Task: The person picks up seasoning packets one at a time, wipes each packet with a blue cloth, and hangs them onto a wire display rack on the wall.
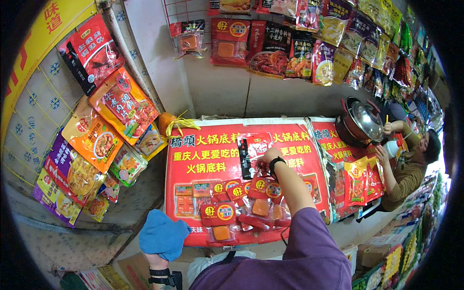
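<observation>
A crumpled blue cloth (pixel 163 232) is bunched in my left hand (pixel 156 259), at the near left corner of the red, printed counter top (pixel 206 170). The cloth covers most of that hand, so its fingers are hidden. My right hand (pixel 269 158) reaches over the counter and grips a red and black seasoning packet (pixel 250 152) by its right side. The fingertips are partly hidden. Nearer to me, several red hotpot-base packets (pixel 260 188) lie in a loose pile under my right forearm. One such packet (pixel 219 221), with an orange block showing, lies at the pile's left front.
Seasoning packets (pixel 123 105) hang on a yellow rack at left, and more (pixel 270 49) line the back wall. An orange object with yellow strands (pixel 174 123) sits at the back left corner. At right are a glass-lidded pot (pixel 362 121), standing packets (pixel 357 181) and another person (pixel 409 177).
</observation>
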The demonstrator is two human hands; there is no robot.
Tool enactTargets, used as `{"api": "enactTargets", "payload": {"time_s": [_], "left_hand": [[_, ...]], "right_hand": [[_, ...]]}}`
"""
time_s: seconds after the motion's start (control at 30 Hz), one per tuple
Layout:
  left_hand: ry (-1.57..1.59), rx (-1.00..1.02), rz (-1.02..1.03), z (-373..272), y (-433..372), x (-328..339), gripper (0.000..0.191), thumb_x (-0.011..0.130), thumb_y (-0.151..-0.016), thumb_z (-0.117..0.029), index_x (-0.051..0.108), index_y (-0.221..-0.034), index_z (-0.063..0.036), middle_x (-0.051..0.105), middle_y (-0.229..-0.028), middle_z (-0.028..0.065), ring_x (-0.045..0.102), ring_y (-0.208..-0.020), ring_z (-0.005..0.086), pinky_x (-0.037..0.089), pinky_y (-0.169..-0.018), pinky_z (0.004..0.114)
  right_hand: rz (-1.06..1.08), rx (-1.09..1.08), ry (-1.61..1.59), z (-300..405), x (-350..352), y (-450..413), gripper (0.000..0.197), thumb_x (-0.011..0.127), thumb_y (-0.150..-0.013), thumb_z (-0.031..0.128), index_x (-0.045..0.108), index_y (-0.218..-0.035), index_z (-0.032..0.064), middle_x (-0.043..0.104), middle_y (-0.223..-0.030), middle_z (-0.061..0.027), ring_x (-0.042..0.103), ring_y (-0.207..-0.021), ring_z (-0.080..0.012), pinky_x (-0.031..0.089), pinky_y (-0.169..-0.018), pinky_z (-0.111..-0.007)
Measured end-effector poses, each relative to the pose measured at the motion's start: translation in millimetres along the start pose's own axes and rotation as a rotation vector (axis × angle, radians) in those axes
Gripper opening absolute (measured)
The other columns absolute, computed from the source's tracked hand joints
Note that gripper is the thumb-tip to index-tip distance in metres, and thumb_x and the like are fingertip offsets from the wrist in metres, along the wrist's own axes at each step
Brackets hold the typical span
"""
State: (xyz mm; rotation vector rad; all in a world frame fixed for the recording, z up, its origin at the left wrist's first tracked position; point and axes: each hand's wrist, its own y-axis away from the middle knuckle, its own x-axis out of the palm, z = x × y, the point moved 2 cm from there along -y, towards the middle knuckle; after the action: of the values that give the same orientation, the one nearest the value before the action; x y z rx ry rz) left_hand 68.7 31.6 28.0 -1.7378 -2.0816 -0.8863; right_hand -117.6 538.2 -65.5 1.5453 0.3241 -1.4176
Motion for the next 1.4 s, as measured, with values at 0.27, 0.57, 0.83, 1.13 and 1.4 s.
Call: {"api": "enactTargets", "payload": {"time_s": [0.27, 0.57, 0.83, 1.13, 1.4], "left_hand": [[-0.041, 0.011, 0.176, 1, -3, 18, 0.048, 0.042, -0.094, -0.036, 0.044, -0.129, -0.0019, 0.053, -0.124, 0.0153, 0.056, -0.108, 0.0286, 0.047, -0.093, 0.042], [0.108, -0.098, 0.188, -3, -17, 18, 0.044, 0.045, -0.094, -0.031, 0.047, -0.126, -0.0005, 0.058, -0.116, 0.0135, 0.059, -0.102, 0.0250, 0.050, -0.089, 0.040], [0.032, 0.085, 0.425, -38, -76, 51, 0.035, 0.049, -0.094, -0.023, 0.051, -0.122, -0.0014, 0.059, -0.110, 0.0073, 0.058, -0.098, 0.0152, 0.047, -0.088, 0.032], [-0.504, 0.773, 0.802, -80, -68, 128, 0.052, 0.060, -0.071, -0.001, 0.052, -0.123, -0.0071, 0.046, -0.130, 0.0238, 0.045, -0.122, 0.0392, 0.035, -0.102, 0.040], [-0.058, -0.108, 1.087, -36, -62, 54, 0.033, 0.052, -0.089, -0.004, 0.050, -0.123, -0.0004, 0.058, -0.117, 0.0123, 0.058, -0.108, 0.0227, 0.046, -0.095, 0.035]], "right_hand": [[-0.088, -0.112, -0.208, -15, 2, -32, 0.038, 0.071, -0.074, 0.036, 0.069, -0.088, -0.0001, 0.069, -0.089, -0.0159, 0.066, -0.085, -0.0312, 0.052, -0.072, -0.037], [-0.152, -0.522, -0.790, 45, -56, 36, 0.035, 0.053, -0.090, 0.024, 0.058, -0.112, -0.0020, 0.066, -0.101, -0.0167, 0.063, -0.093, -0.0240, 0.048, -0.080, -0.035], [-0.041, -0.453, -0.869, 131, -89, 241, 0.033, 0.047, -0.095, 0.017, 0.048, -0.122, -0.0014, 0.062, -0.107, -0.0128, 0.057, -0.098, -0.0166, 0.046, -0.085, -0.033], [-0.309, -0.724, -0.812, 210, -32, 363, 0.031, 0.051, -0.091, 0.013, 0.053, -0.120, 0.0008, 0.065, -0.100, -0.0168, 0.062, -0.091, -0.0187, 0.048, -0.079, -0.032], [-0.367, -0.684, -1.354, 199, -56, 383, 0.030, 0.045, -0.094, 0.007, 0.049, -0.123, -0.0013, 0.060, -0.112, -0.0074, 0.057, -0.097, -0.0145, 0.047, -0.085, -0.028]]}}
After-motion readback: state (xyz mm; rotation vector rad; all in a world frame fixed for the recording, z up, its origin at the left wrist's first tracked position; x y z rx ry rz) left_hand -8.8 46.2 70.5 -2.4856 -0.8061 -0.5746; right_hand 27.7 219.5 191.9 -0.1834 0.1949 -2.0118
